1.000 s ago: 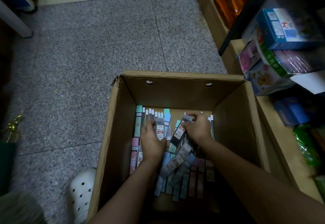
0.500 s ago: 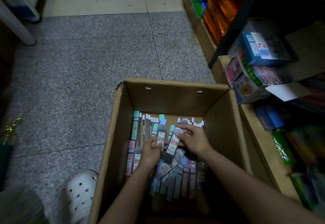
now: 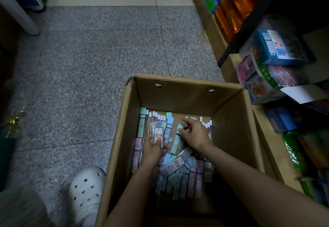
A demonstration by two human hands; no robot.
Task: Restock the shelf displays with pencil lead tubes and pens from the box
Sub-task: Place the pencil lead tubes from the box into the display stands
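1. While the left hand (image 3: 151,152) holds a small stack of clear pencil lead tubes (image 3: 158,134) upright in a curled grip, low inside the cardboard box (image 3: 231,137), the stack stands fanned and loose. My judgement is that adding more to it could make the top packs slide out and drop back onto the pile.

2. With its fingers spread and relaxed, the right hand (image 3: 195,135) holds nothing that I can make out; its fingertips (image 3: 185,120) hover by the mint pack (image 3: 176,140) and the white-capped pens (image 3: 206,124) along the far wall. A hurried pinch there could take a pen or a pastel pack instead of a lead tube and mix the stock.

3. Because the grey lead tubes (image 3: 175,164) lie crisscrossed over the pink packs (image 3: 195,178) at the near end, pulling one from underneath would likely scatter the rest.

4. As the light inside the box is dim, the labels are hard to read, so sizes could be confused; the held pack's small print seems to read 0.7, though I cannot be sure.

5. Since the shelf (image 3: 263,125) to the right is already crowded with boxed goods (image 3: 277,48), lifting an overfull handful towards it risks knocking something off its edge.
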